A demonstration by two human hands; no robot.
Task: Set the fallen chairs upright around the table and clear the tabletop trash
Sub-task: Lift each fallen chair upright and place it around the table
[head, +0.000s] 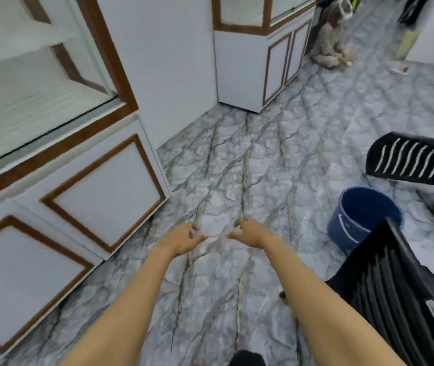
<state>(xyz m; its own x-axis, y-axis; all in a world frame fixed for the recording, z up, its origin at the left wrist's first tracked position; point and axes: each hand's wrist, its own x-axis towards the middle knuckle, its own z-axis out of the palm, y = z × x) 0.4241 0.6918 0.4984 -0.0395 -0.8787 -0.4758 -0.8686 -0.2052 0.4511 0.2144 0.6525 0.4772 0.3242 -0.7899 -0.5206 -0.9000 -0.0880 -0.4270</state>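
My left hand [182, 237] and my right hand [250, 233] reach out side by side over the marbled floor, fingers loosely curled, holding nothing. A black plastic chair [395, 294] with a slatted back stands at the lower right, close beside my right forearm. Another black slatted chair [413, 161] lies further off at the right edge, partly cut off by the frame. The table and any trash on it are out of sight.
A blue bucket [361, 217] stands on the floor between the two chairs. White cabinets with brown trim [99, 180] line the left side, and another cabinet [258, 67] stands at the back. A mop [334, 48] leans at the far right.
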